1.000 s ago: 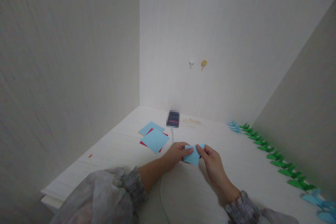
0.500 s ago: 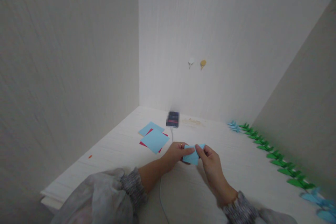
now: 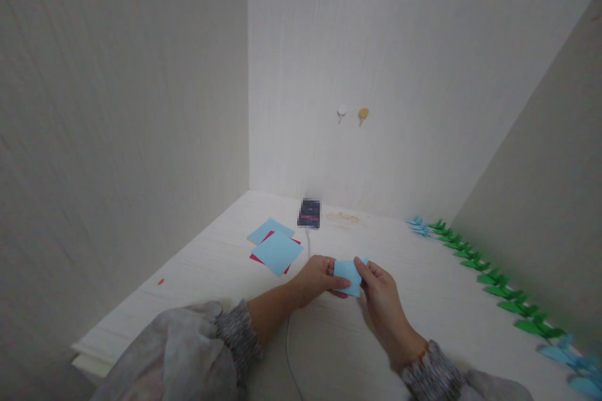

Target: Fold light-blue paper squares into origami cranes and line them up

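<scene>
Between my two hands is a small folded piece of light blue paper (image 3: pixel 347 272), held just above the white table. My left hand (image 3: pixel 316 281) pinches its left side, thumb lying across the front and fingers behind. At the upper right edge, my right hand (image 3: pixel 380 288) grips the paper between thumb and fingers. Some of the fingertips are hidden behind the sheet. To the left on the table lies a loose pile of square sheets, with a light blue sheet (image 3: pixel 278 252) on top and red corners (image 3: pixel 256 258) showing beneath it.
A blurred-out device (image 3: pixel 309 213) with a white cable (image 3: pixel 288 344) rests near the back wall. Along the right runs a row of green folded paper pieces (image 3: pixel 491 279), with blue ones (image 3: pixel 564 354) at its ends. Two hooks (image 3: pixel 364 113) are on the wall. An orange scrap (image 3: pixel 161 281) lies left.
The blue paper has turned slightly and shifted a little to the right. My right thumb has moved up to its upper edge, and my left thumb lies lower across it.
</scene>
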A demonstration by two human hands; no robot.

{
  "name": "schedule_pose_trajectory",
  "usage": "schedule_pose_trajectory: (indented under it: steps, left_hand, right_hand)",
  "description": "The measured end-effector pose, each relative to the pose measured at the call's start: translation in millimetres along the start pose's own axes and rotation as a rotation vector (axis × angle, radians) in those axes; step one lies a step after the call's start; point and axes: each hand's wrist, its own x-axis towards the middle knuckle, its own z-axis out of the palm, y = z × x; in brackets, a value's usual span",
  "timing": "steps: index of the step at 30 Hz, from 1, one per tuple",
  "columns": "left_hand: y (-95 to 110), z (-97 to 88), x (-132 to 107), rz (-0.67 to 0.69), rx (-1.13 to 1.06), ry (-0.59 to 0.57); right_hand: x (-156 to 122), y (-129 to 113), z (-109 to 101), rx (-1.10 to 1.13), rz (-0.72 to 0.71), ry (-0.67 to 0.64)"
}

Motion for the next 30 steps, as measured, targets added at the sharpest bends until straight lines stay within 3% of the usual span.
schedule_pose_trajectory:
  steps: [11, 16, 21, 26, 28, 30]
  left_hand:
    - [-1.4, 2.6, -1.4, 0.010, -0.171, -0.171]
    - [-2.5, 2.2, -0.4, 0.042, -0.228, -0.171]
    - [0.3, 2.5, -2.9, 0.039, -0.200, -0.155]
    - [3.2, 2.9, -5.6, 0.000, -0.209, -0.209]
    - [0.2, 1.3, -3.4, -0.026, -0.209, -0.175]
    - [-4.9, -1.4, 0.5, -0.033, -0.180, -0.060]
  right_hand:
    - [5.0, -1.0, -4.8, 0.214, 0.118, 0.037]
    - [6.0, -1.2, -4.6, 0.230, 0.121, 0.055]
    - [5.8, 1.3, -4.7, 0.197, 0.106, -0.038]
    - [4.0, 4.1, -3.9, 0.144, 0.088, -0.059]
    - [3.3, 4.3, -3.2, 0.116, 0.086, -0.062]
    - [2.9, 4.9, -2.3, 0.084, 0.080, -0.064]
